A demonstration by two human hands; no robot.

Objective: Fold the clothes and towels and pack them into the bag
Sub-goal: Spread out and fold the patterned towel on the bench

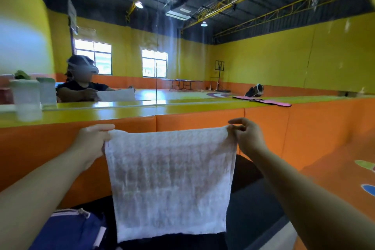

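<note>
The left hand (93,140) pinches one top corner of the white towel (170,178). The right hand (248,138) pinches the other top corner. The towel hangs flat and wide in the middle of the frame, held up in the air. A blue bag (71,231) sits at the lower left, just beside the towel's bottom edge. Behind the towel is an orange padded wall (203,121). A pink strip (263,101) lies on the ledge at the right.
</note>
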